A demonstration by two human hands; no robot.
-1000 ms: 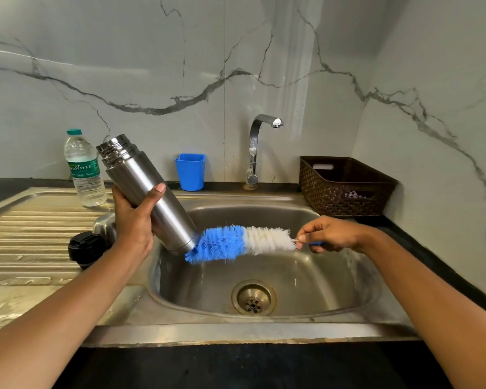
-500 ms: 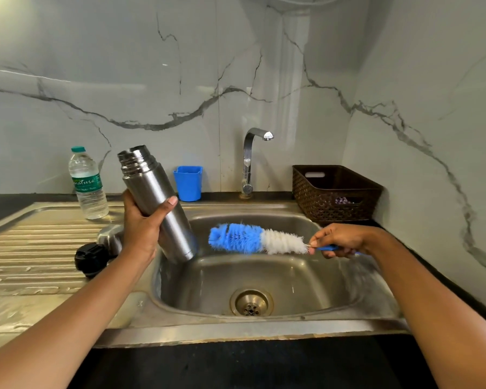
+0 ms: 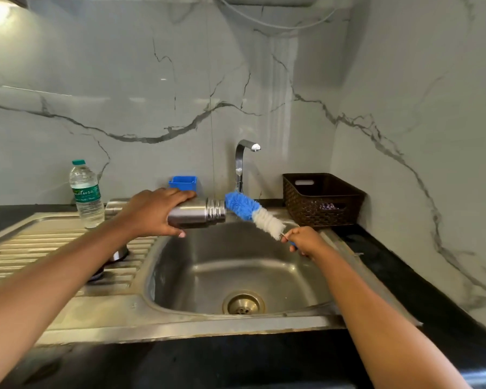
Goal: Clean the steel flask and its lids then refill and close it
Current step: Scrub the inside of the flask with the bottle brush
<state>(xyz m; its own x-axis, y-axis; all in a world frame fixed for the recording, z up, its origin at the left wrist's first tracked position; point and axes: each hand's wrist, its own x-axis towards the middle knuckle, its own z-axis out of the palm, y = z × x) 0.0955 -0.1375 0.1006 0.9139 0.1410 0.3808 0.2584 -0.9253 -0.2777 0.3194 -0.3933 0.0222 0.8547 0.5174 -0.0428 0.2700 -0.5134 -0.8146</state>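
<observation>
Since the earlier moment the cylindrical steel flask (image 3: 197,216) turned horizontal above the stainless steel sink (image 3: 180,276), the left hand (image 3: 155,213) curled round its body, mouth sticking out rightward. The right hand (image 3: 303,241) pinched the blue-and-white bottle brush (image 3: 253,211), tip at that mouth.

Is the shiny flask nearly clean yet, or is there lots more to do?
Not nearly. Done: the flask is open, its lids off on the draining board, mostly hidden under the arm. In hand: the left hand holds it sideways over the sink while the right hand aims the brush at its mouth. Left: scrubbing inside, washing the lids, refilling, closing.
</observation>
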